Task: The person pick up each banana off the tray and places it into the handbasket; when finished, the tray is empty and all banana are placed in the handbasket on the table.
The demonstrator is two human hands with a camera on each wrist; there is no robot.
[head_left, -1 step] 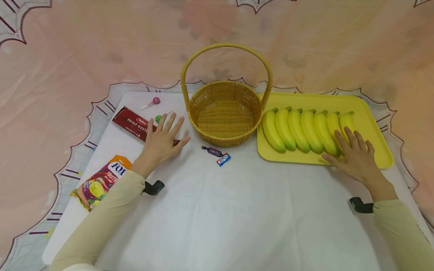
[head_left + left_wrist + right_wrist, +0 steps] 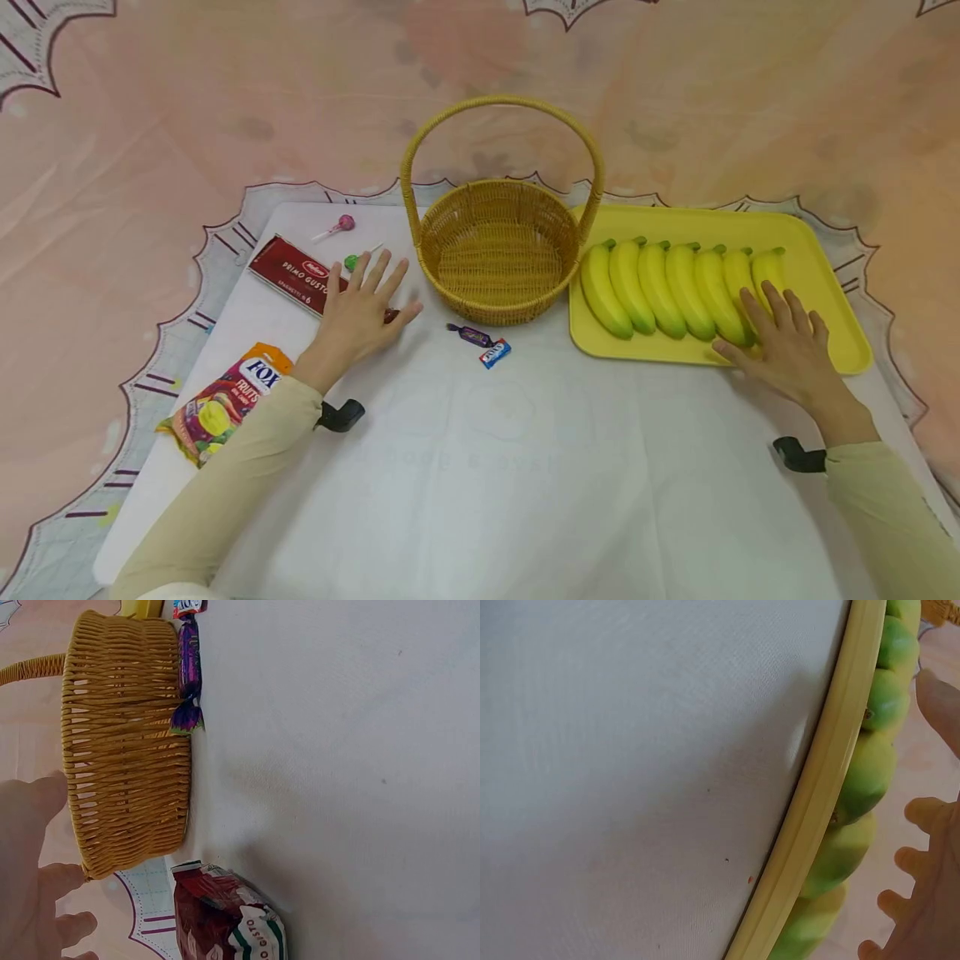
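Fingers spread, my left hand (image 2: 354, 318) hovers over the dark red spaghetti packet (image 2: 288, 271) and hides its right end. Beside its fingertips lies a green lollipop (image 2: 351, 262). My right hand (image 2: 797, 360) is also spread, above the front right of the yellow tray (image 2: 832, 333), near the rightmost bananas (image 2: 767, 271). Both hands hold nothing. In the right wrist view, green banana tips (image 2: 864, 776) show past the tray's edge, apart from the fingers. A wicker basket (image 2: 498, 312) with a tall handle stands between the hands; nothing lies inside it.
A purple-wrapped candy (image 2: 472, 335) and a small blue-and-red candy (image 2: 495, 353) lie before the basket. At the left are a Fox candy bag (image 2: 225, 400), partly behind the left sleeve, and a pink lollipop (image 2: 345, 222). A patterned cloth hangs behind the white table (image 2: 510, 500).
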